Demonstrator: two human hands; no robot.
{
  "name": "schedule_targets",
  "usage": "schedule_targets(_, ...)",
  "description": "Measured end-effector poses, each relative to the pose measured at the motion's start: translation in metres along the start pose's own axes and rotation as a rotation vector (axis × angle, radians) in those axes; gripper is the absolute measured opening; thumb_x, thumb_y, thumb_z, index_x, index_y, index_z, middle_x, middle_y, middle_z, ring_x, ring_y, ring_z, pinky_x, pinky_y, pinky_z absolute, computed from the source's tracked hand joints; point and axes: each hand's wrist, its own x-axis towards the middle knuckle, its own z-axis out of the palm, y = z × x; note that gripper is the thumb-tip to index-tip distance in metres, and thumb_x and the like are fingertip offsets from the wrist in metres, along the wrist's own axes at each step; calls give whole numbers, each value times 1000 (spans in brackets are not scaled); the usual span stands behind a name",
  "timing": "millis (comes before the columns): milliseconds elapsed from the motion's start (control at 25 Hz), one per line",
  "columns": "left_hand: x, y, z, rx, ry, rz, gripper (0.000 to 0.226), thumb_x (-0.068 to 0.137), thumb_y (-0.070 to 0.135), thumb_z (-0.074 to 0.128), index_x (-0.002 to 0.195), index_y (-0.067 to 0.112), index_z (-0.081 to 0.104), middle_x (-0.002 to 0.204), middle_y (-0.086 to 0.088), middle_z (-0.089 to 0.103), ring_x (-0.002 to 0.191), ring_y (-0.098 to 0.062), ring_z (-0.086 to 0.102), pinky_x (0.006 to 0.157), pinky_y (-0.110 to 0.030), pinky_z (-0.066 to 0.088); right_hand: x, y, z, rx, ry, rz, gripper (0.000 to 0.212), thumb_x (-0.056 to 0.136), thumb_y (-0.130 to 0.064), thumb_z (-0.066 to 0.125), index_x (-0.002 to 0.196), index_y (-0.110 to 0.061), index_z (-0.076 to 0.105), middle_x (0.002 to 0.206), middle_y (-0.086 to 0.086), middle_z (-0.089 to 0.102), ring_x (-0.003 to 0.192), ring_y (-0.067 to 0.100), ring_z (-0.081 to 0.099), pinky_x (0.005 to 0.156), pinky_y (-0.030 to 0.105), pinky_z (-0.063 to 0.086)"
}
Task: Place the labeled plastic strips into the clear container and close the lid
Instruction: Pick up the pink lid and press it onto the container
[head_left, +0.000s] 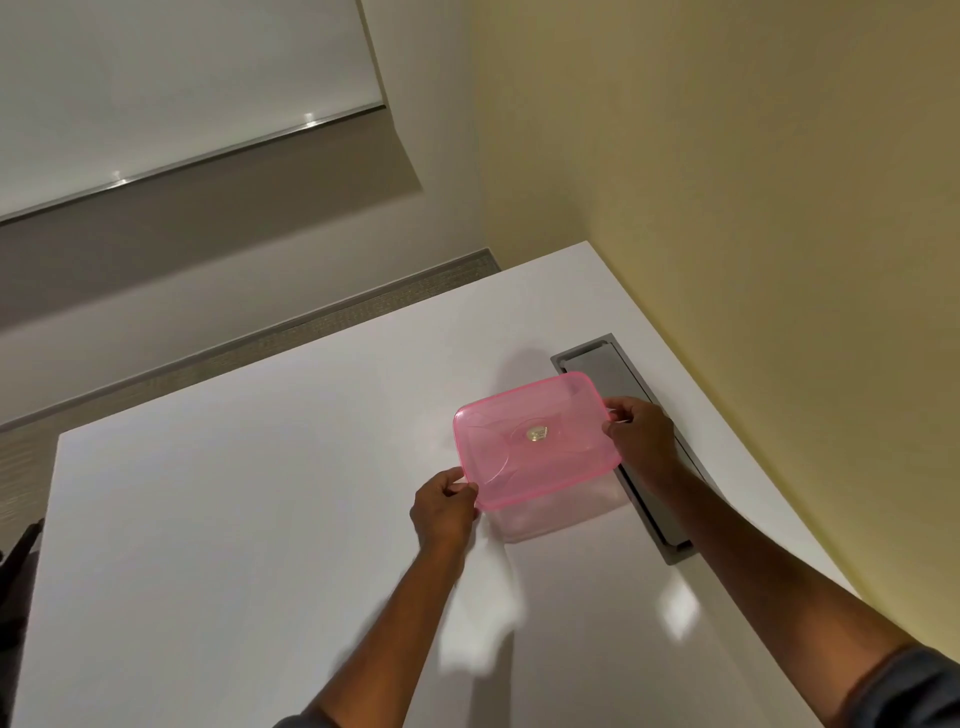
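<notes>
White tabletop fills most of what I see, pushed into a corner where a yellowish wall meets a paler one, with a window blind up to the left. On that surface, over toward the right side, sits the clear container, its walls so transparent that I can make out only the faint outline of its near side below the lid; whether any strips lie inside I cannot tell. A pink translucent lid lies over the top of it, rectangular with rounded corners, with a small shiny round sticker near its middle. My left hand pinches the near left corner of the lid, thumb on top and fingers curled under the edge, the wrist bent slightly and the forearm running down toward the bottom of the view. My right hand grips the far right edge, thumb and forefinger closed on the rim, the knuckles raised and the back of the hand turned up toward me. That arm stretches in long from the lower right, where a dark sleeve covers the upper part. Just beside the container on the right, partly under my right hand, a grey recessed cable hatch is set into the tabletop and runs along the wall side. A soft blurred reflection shows on the surface below my left wrist.
</notes>
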Motion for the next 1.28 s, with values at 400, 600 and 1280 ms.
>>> schedule_targets(400, 45, 31, 24, 282, 52, 203, 59, 107, 50, 54, 155, 16, 53, 128, -13, 74, 123, -33, 68, 110, -46, 52, 9, 9, 10, 30, 23, 8, 35, 96, -27, 73, 126, -9, 74, 110, 9, 78, 100, 25, 72, 93, 40, 59)
schedule_targets(600, 70, 32, 43, 288, 135, 310, 48, 109, 52, 46, 133, 20, 72, 108, -14, 75, 103, -35, 71, 96, -47, 60, 22, 3, 20, -40, 34, -73, 32, 102, -34, 65, 116, -7, 75, 103, 11, 77, 91, 25, 68, 81, 34, 54)
schedule_targets(1280, 76, 23, 68, 471, 323, 323, 45, 112, 55, 21, 118, 27, 57, 106, -9, 62, 95, -43, 67, 77, -39, 44, 35, -2, 44, -241, 112, -156, 31, 111, -32, 38, 100, -7, 52, 94, 12, 61, 82, 36, 62, 69, 40, 45)
